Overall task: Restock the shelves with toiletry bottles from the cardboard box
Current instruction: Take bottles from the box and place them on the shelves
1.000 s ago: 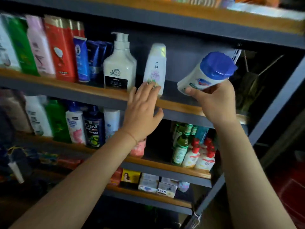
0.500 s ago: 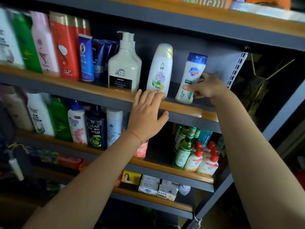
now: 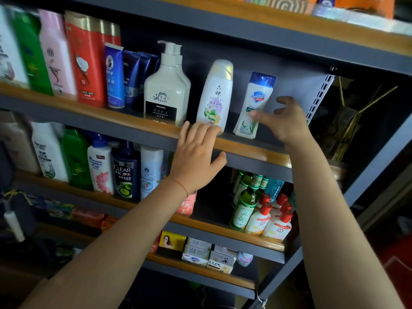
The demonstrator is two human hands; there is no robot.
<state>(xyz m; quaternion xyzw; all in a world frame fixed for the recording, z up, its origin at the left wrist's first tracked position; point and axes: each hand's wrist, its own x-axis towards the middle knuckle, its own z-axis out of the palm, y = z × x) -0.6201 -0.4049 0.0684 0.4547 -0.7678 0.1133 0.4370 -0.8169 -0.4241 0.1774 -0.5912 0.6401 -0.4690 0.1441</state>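
On the shelf (image 3: 245, 150) the blue-capped bottle (image 3: 254, 103) stands upright, right hand (image 3: 287, 121) spread beside it, left hand (image 3: 196, 161) flat, steadying.

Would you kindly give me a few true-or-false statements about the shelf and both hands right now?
1. The blue-capped bottle stands upright on the shelf. True.
2. The right hand is lifting that bottle in the air. False: its fingers are spread beside the standing bottle.
3. The left hand rests flat on the shelf's front edge. True.
4. The blue-capped bottle stands left of the pump bottle. False: it stands to its right.
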